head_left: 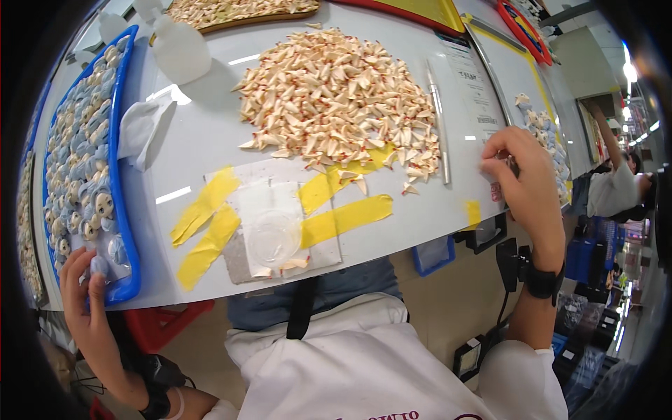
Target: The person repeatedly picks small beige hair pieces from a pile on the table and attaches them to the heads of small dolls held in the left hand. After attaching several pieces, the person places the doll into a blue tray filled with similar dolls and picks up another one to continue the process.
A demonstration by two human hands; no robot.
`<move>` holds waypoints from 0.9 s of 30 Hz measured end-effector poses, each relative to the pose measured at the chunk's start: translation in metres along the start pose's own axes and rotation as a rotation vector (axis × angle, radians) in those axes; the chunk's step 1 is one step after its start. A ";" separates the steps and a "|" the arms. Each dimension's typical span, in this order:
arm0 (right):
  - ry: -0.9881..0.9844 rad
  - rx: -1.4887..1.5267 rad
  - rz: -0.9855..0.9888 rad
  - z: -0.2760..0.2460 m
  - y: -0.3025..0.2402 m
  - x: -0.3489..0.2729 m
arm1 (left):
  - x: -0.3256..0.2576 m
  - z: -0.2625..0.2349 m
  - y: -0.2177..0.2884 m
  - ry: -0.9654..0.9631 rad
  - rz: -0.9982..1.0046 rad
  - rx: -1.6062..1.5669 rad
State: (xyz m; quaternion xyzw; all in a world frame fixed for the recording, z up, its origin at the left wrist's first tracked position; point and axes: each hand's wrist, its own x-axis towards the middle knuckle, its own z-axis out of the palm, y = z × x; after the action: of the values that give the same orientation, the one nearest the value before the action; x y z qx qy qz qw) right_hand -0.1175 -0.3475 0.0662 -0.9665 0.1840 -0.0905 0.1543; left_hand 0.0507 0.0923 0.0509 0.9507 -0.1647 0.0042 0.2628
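Observation:
At the near end of the blue tray (pixel 129 231), my left hand (pixel 82 287) has its fingers curled round a small pale-blue piece (pixel 99 265). Many small doll heads (pixel 103 204) with pale-blue hair and cream faces fill that tray. On the right of the table my right hand (pixel 525 171) is closed, thumb and fingertips together; a small dark thing shows between them, too little to name. Beside that hand more blue-and-cream pieces (pixel 542 129) lie heaped. A large pile of small cream pointed pieces with red tips (pixel 336 94) covers the middle of the table.
In front of me a round clear dish (pixel 273 236) sits on a board (pixel 325 255) among yellow tape strips (pixel 346 220). A metal rod-like tool (pixel 440 129) lies right of the pile. A white bottle (pixel 180 52) and white cloth (pixel 143 131) are at left; another person (pixel 616 189) works far right.

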 end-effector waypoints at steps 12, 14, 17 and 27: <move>0.208 0.676 0.211 -0.001 -0.036 -0.022 | 0.000 0.019 0.022 0.341 -0.034 -0.436; 0.143 0.657 0.201 0.000 -0.039 -0.023 | -0.002 0.023 0.034 0.457 0.003 -0.574; 0.120 0.640 0.197 0.005 -0.044 -0.025 | -0.016 0.023 0.039 0.340 0.066 -0.859; 0.139 0.651 -0.047 0.018 -0.054 -0.016 | -0.032 0.062 0.084 -0.081 -0.041 -1.375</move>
State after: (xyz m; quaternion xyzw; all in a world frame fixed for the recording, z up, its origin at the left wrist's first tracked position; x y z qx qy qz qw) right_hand -0.1099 -0.2888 0.0658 -0.8621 0.1332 -0.2137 0.4398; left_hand -0.0112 0.0038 0.0365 0.5705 -0.1217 -0.1417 0.7998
